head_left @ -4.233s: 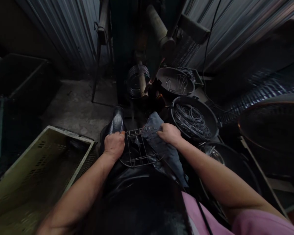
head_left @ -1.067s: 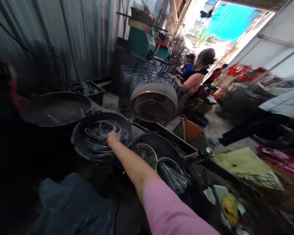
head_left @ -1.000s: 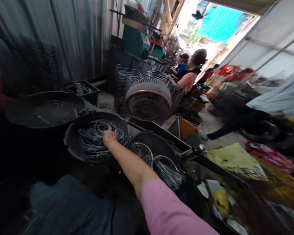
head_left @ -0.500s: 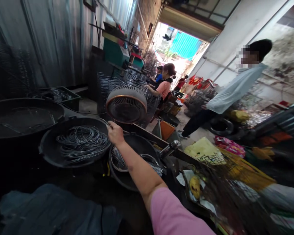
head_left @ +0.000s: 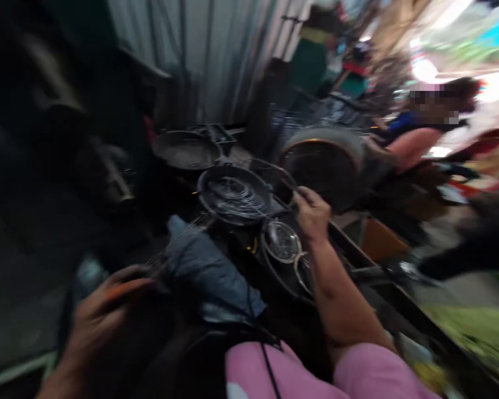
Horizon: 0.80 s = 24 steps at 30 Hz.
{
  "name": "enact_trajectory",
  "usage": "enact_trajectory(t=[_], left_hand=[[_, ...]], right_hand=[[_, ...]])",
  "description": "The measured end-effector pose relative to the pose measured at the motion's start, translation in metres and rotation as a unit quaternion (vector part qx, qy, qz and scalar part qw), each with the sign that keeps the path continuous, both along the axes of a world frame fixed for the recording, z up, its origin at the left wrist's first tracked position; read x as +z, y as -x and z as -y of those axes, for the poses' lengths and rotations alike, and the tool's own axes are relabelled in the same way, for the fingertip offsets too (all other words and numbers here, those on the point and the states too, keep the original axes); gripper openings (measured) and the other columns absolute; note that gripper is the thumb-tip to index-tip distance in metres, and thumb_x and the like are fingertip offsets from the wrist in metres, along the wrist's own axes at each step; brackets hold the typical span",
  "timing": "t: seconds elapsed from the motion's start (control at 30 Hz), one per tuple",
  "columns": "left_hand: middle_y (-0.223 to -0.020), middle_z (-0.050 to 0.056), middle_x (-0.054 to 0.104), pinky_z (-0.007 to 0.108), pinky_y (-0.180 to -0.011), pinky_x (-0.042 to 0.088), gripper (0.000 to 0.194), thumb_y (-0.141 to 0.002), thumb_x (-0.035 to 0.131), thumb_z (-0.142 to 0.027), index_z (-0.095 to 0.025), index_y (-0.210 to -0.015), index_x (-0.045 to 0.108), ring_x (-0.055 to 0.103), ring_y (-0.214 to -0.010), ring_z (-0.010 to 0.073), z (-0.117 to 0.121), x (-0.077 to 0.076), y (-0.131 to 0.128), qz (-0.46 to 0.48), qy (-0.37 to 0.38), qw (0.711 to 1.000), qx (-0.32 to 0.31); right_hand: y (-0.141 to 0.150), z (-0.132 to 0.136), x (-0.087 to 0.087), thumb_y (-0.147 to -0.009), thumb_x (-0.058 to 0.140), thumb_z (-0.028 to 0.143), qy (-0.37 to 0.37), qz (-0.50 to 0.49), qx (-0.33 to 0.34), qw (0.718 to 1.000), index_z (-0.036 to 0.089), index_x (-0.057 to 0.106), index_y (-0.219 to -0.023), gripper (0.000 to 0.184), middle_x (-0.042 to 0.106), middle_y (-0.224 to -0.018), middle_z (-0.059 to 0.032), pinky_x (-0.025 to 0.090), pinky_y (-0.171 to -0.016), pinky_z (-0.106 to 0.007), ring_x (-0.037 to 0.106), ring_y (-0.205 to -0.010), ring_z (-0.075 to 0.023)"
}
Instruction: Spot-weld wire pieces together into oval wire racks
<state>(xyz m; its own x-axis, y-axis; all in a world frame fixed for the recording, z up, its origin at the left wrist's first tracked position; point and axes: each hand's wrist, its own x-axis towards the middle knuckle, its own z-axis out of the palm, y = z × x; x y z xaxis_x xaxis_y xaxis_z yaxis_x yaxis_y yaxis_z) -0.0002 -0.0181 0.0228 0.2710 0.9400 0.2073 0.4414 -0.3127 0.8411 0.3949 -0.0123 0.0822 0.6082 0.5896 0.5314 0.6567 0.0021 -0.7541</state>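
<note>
My right hand [head_left: 311, 213] is raised above the black basins, fingers pinched on a thin wire ring [head_left: 274, 169] that arcs up to its left. Just left of it, a black basin [head_left: 203, 191] holds a pile of wire rings [head_left: 235, 197]. My left hand [head_left: 102, 313] is low at the left and smeared by motion. Thin wires of a wire frame [head_left: 178, 238] run from it towards a blue cloth [head_left: 210, 274] on my lap. Whether that hand grips the frame cannot be made out.
A second black basin [head_left: 185, 149] stands further back, and a small metal bowl [head_left: 280, 241] sits in a pan below my right wrist. A round fan [head_left: 324, 166] stands behind my right hand. A seated person [head_left: 411, 147] works at the right. Corrugated metal wall [head_left: 216, 61] behind.
The view has swung left and down, blurring everything. My right hand has lifted off the basin rim with a wire ring. My left hand and the blue cloth have come into view.
</note>
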Motion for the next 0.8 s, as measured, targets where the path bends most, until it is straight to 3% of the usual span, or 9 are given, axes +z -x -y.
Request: enact_trajectory(t=[0.07,0.17,0.23,0.3,0.37,0.43,0.53,0.67,0.8], left_hand=[[-0.111,0.007,0.058,0.039,-0.088,0.043,0.025,-0.078,0.045,-0.019,-0.023,-0.080,0.070,0.053,-0.104,0.0245,0.005,-0.017,0.004,-0.043,-0.039,0.995,-0.082],[-0.124,0.003,0.052,0.055,-0.098,0.024,0.032,-0.073,0.046,-0.009,-0.028,-0.074,0.071,0.031,-0.125,0.0307,0.010,-0.040,0.001,-0.134,-0.094,0.986,-0.011],[-0.134,0.002,0.041,0.053,-0.101,0.020,0.030,-0.072,0.048,-0.008,-0.027,-0.075,0.071,0.024,-0.128,0.0301,0.013,-0.050,-0.002,-0.099,-0.069,0.992,0.041],[-0.139,0.002,0.033,0.046,-0.100,0.028,0.032,-0.070,0.051,-0.008,-0.027,-0.088,0.069,0.030,-0.126,0.0277,0.015,-0.056,-0.002,0.035,0.007,0.996,0.078],[-0.141,0.002,0.028,0.039,-0.092,0.040,0.048,-0.065,0.056,-0.006,-0.028,-0.106,0.061,0.039,-0.120,0.0258,0.014,-0.059,-0.001,0.233,0.114,0.961,0.096],[-0.139,0.005,0.031,0.031,-0.081,0.048,0.064,-0.058,0.060,-0.003,-0.029,-0.116,0.053,0.047,-0.114,0.0252,0.009,-0.062,0.000,0.406,0.220,0.879,0.122],[-0.118,0.011,0.052,0.023,-0.070,0.049,0.062,-0.058,0.065,-0.003,-0.018,-0.117,0.050,0.059,-0.097,0.0215,0.000,-0.069,-0.002,0.496,0.343,0.776,0.184],[-0.085,0.012,0.065,0.025,-0.066,0.051,0.052,-0.061,0.066,-0.003,-0.007,-0.111,0.054,0.064,-0.067,0.0161,-0.010,-0.079,-0.007,0.481,0.417,0.749,0.184],[-0.076,0.010,0.066,0.023,-0.063,0.050,0.051,-0.061,0.064,-0.001,-0.008,-0.112,0.057,0.062,-0.061,0.0131,-0.011,-0.080,-0.001,0.485,0.424,0.748,0.159]], right_hand=[[0.012,0.002,-0.001,-0.075,0.055,0.034,0.008,0.044,0.019,0.999,0.014,0.066,-0.094,0.030,0.066,-0.092,-0.0058,0.044,-0.082,-0.031,0.059,-0.086,-0.0177],[0.031,0.012,0.003,-0.077,0.054,0.033,0.028,0.101,0.050,0.993,0.017,0.066,-0.095,0.028,0.065,-0.086,-0.0045,0.045,-0.076,-0.031,0.059,-0.078,-0.0165],[0.041,0.019,0.009,-0.076,0.056,0.032,0.020,0.103,0.047,0.993,0.018,0.067,-0.093,0.025,0.064,-0.079,-0.0033,0.044,-0.070,-0.031,0.057,-0.071,-0.0154],[0.047,0.021,0.013,-0.073,0.060,0.029,-0.004,0.057,0.040,0.998,0.019,0.068,-0.089,0.021,0.060,-0.071,-0.0019,0.043,-0.063,-0.029,0.054,-0.063,-0.0134],[0.051,0.017,0.012,-0.070,0.064,0.025,-0.036,-0.043,0.063,0.996,0.018,0.069,-0.087,0.018,0.055,-0.062,0.0002,0.039,-0.054,-0.026,0.048,-0.054,-0.0104],[0.053,0.006,0.007,-0.067,0.065,0.021,-0.059,-0.170,0.118,0.977,0.017,0.068,-0.084,0.018,0.049,-0.054,0.0020,0.035,-0.046,-0.024,0.043,-0.047,-0.0083],[0.061,-0.015,-0.008,-0.060,0.068,0.020,-0.044,-0.312,0.173,0.933,0.014,0.065,-0.079,0.019,0.046,-0.048,0.0034,0.030,-0.038,-0.021,0.038,-0.040,-0.0066],[0.080,-0.033,-0.024,-0.055,0.072,0.021,0.046,-0.397,0.227,0.888,0.013,0.062,-0.078,0.026,0.044,-0.043,0.0054,0.030,-0.036,-0.018,0.037,-0.037,-0.0052],[0.101,-0.037,-0.031,-0.051,0.073,0.020,0.159,-0.439,0.279,0.839,0.014,0.060,-0.078,0.031,0.044,-0.044,0.0055,0.030,-0.036,-0.018,0.036,-0.037,-0.0045]])
